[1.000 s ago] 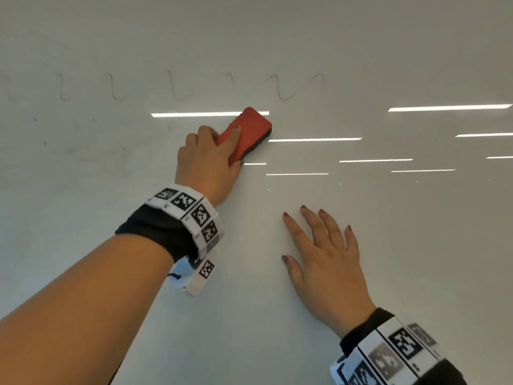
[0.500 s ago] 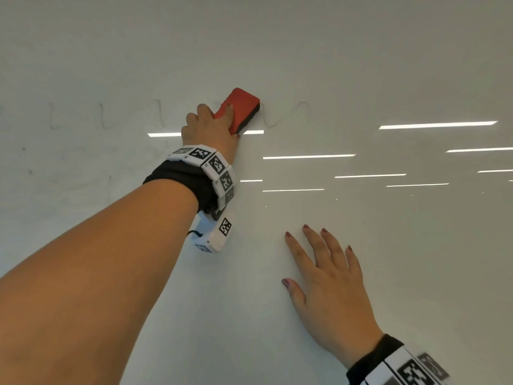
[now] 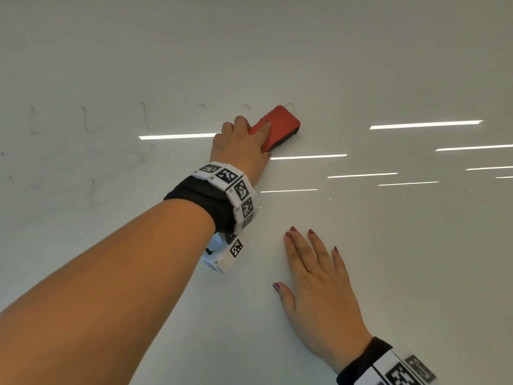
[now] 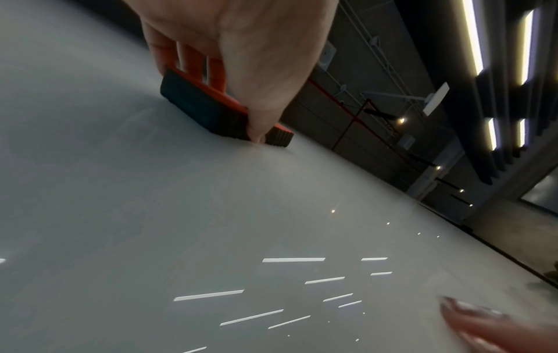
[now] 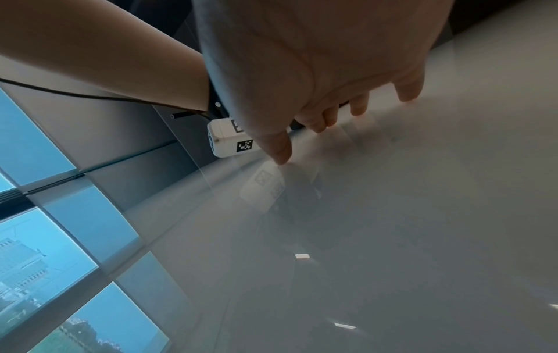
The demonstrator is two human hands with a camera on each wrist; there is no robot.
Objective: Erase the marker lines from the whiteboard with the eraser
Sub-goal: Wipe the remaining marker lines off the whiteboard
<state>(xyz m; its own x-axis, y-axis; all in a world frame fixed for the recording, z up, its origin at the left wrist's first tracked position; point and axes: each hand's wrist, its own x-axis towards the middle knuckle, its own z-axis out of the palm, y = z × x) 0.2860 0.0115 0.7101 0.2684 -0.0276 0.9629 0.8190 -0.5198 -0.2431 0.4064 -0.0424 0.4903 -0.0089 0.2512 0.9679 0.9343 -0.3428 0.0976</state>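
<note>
My left hand (image 3: 241, 140) grips a red eraser (image 3: 280, 125) with a dark felt underside and presses it flat on the whiteboard (image 3: 388, 259). The left wrist view shows the fingers over the eraser (image 4: 211, 107) and the thumb on its side. Faint grey marker lines (image 3: 88, 120) remain left of the eraser, with small arc tips (image 3: 245, 107) just above my hand. More smudged traces (image 3: 69, 184) lie lower left. My right hand (image 3: 313, 282) lies flat on the board below the eraser, fingers spread; its fingertips (image 5: 282, 152) touch the surface.
Ceiling-light reflections (image 3: 424, 124) streak the glossy board at right. The board's dark right edge (image 4: 498, 250) and a dim room with ceiling lights show in the left wrist view. Windows (image 5: 45, 238) lie beyond the board's left side.
My left hand carried the eraser up onto the wavy line and then rightward along it. The right-hand waves of the line are gone; only small arc tips are left. The right hand stayed flat.
</note>
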